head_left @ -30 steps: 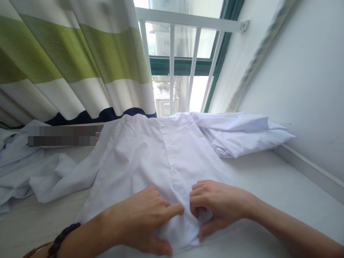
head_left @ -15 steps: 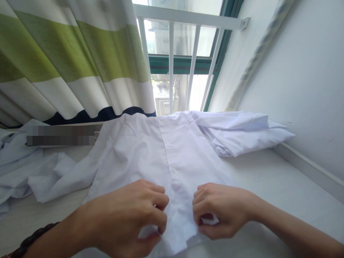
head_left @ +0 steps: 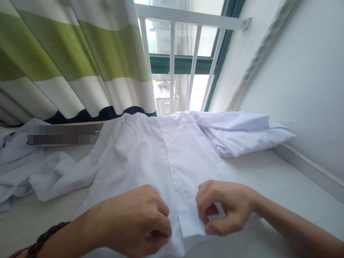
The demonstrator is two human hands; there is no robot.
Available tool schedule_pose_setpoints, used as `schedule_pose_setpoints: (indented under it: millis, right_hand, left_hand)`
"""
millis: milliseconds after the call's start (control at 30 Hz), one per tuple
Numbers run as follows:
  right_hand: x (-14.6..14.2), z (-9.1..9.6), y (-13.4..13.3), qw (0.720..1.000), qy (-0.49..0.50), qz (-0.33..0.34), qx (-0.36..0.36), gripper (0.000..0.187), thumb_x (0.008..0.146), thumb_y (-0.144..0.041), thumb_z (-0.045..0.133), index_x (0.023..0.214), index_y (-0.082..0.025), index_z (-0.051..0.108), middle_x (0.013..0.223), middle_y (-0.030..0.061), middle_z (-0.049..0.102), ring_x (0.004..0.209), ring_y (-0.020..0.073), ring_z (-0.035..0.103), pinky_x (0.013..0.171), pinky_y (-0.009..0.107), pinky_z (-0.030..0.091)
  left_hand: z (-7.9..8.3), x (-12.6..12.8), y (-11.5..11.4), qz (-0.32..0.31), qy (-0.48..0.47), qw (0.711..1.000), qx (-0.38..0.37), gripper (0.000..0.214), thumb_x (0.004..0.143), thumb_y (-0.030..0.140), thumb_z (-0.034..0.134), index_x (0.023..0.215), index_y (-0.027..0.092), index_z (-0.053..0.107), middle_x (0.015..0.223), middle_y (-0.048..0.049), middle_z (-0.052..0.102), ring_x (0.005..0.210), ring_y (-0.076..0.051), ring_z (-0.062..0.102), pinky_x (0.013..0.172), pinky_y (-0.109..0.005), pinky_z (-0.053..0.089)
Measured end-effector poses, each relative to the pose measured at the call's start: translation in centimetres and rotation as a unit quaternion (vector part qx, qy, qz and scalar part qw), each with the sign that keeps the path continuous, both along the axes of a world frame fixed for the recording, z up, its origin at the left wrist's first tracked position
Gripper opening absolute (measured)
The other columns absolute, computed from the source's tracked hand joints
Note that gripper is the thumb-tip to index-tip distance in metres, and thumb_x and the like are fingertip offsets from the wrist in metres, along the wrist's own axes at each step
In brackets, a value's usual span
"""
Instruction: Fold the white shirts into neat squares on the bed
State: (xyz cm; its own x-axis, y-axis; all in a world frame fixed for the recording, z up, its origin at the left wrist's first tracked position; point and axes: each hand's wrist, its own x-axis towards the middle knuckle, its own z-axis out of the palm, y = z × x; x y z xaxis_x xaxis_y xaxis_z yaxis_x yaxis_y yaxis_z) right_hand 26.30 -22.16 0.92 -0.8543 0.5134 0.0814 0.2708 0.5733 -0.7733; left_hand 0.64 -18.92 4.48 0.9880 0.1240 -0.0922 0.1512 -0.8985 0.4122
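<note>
A white button-up shirt (head_left: 134,154) lies spread on the pale surface, its button placket running down the middle toward me. My left hand (head_left: 137,218) is closed over the lower left front panel, thumb and fingers pinched together on the cloth near the placket. To the right of the placket, my right hand (head_left: 223,208) grips the lower front edge of the other panel between thumb and fingers. A small button (head_left: 173,170) shows on the placket above the hands. The cloth between the left fingertips is mostly hidden.
Folded white cloth (head_left: 247,132) lies at the back right against the wall (head_left: 309,79). Crumpled white cloth (head_left: 21,165) sits at the left. A striped curtain (head_left: 80,57) and a white railing (head_left: 193,16) before the window stand behind.
My right hand has shifted slightly right and up, drawing the panel edge with it. My left hand has moved a little right and its fingers have closed more tightly.
</note>
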Motion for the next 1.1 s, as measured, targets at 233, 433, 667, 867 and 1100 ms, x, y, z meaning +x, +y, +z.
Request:
schedule_pose_setpoints:
  millis: [233, 433, 667, 867, 1100]
  right_hand:
    - [-1.3, -1.0, -0.3, 0.988, -0.093, -0.026, 0.119, 0.032, 0.075, -0.049, 0.066, 0.079, -0.018, 0.059, 0.063, -0.0025, 0.058, 0.057, 0.0115, 0.051, 0.066, 0.026, 0.039]
    - [-2.0, -1.2, -1.1, 0.978, -0.158, 0.007, 0.136, 0.005, 0.076, -0.024, 0.058, 0.072, -0.020, 0.058, 0.066, -0.0009, 0.064, 0.061, 0.0125, 0.055, 0.068, 0.025, 0.040]
    - [-1.7, -0.6, -1.2, 0.994, -0.074, 0.009, 0.076, 0.006, 0.074, -0.018, 0.057, 0.078, -0.018, 0.062, 0.061, -0.0032, 0.060, 0.055, 0.0097, 0.051, 0.067, 0.022, 0.042]
    - [-1.5, -1.0, -1.0, 0.998, -0.040, 0.026, 0.041, 0.006, 0.076, -0.020, 0.059, 0.079, -0.017, 0.062, 0.059, -0.0047, 0.054, 0.053, 0.0084, 0.049, 0.068, 0.022, 0.043]
    - [-1.0, -0.1, -0.3, 0.988, -0.099, -0.077, 0.095, 0.017, 0.088, -0.034, 0.055, 0.083, -0.018, 0.060, 0.069, -0.0007, 0.057, 0.063, 0.0115, 0.052, 0.067, 0.024, 0.044]
  left_hand:
    - [-1.6, 0.7, -1.0, 0.020, 0.048, 0.993, 0.108, 0.026, 0.070, 0.040, 0.074, 0.077, 0.020, 0.059, 0.061, 0.0020, 0.066, 0.053, -0.019, 0.061, 0.053, -0.031, 0.039]
    - [-2.2, 1.3, -1.4, -0.034, -0.011, 0.990, 0.134, 0.018, 0.077, 0.017, 0.063, 0.066, 0.020, 0.051, 0.064, 0.0044, 0.064, 0.052, -0.014, 0.055, 0.048, -0.031, 0.033]
    - [-1.1, 1.0, -0.8, -0.032, -0.058, 0.995, 0.069, 0.019, 0.084, 0.022, 0.058, 0.065, 0.020, 0.056, 0.057, 0.0036, 0.060, 0.053, -0.011, 0.056, 0.054, -0.028, 0.037]
    - [-1.5, 1.0, -1.2, 0.007, -0.006, 0.999, 0.033, 0.009, 0.084, 0.024, 0.064, 0.077, 0.022, 0.060, 0.068, 0.0049, 0.067, 0.060, -0.013, 0.061, 0.056, -0.027, 0.037]
    - [-0.1, 0.0, 0.5, 0.093, 0.052, 0.993, 0.044, 0.007, 0.087, 0.026, 0.061, 0.083, 0.021, 0.063, 0.078, 0.0023, 0.066, 0.074, -0.015, 0.062, 0.067, -0.026, 0.042]
